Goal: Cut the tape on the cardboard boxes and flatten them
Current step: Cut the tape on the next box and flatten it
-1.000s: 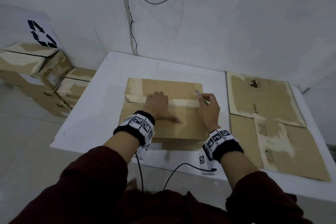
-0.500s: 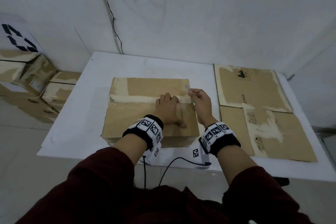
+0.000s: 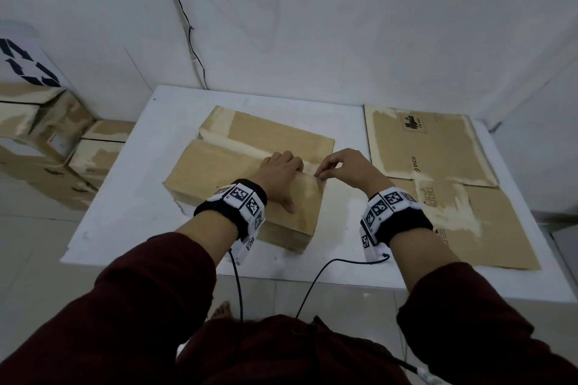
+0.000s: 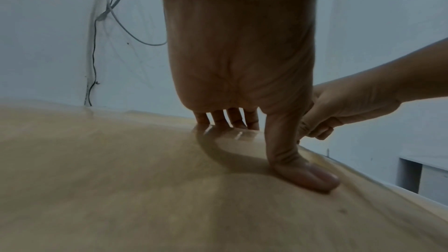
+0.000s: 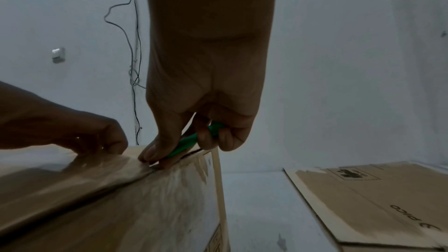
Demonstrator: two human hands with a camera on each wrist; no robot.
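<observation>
A closed brown cardboard box (image 3: 219, 162) lies on the white table (image 3: 131, 200), with a pale tape strip (image 3: 237, 147) along its top seam. My left hand (image 3: 281, 172) presses flat on the box lid near its right end, fingers on the seam and thumb spread (image 4: 305, 175). My right hand (image 3: 337, 166) grips a green-handled cutter (image 5: 191, 141), its tip down at the seam on the box's right edge (image 5: 155, 166). The blade itself is hidden by the fingers.
A flattened cardboard box (image 3: 438, 178) lies on the right side of the table (image 5: 378, 204). Several taped boxes (image 3: 47, 147) are stacked on the floor at the left. Cables (image 3: 187, 28) hang down the wall behind. Wrist-camera wires (image 3: 312, 284) hang over the table's near edge.
The right hand has come down from above the box and brought the cutter to the seam at the right edge. The left hand has stayed flat on the lid. The box now sits angled.
</observation>
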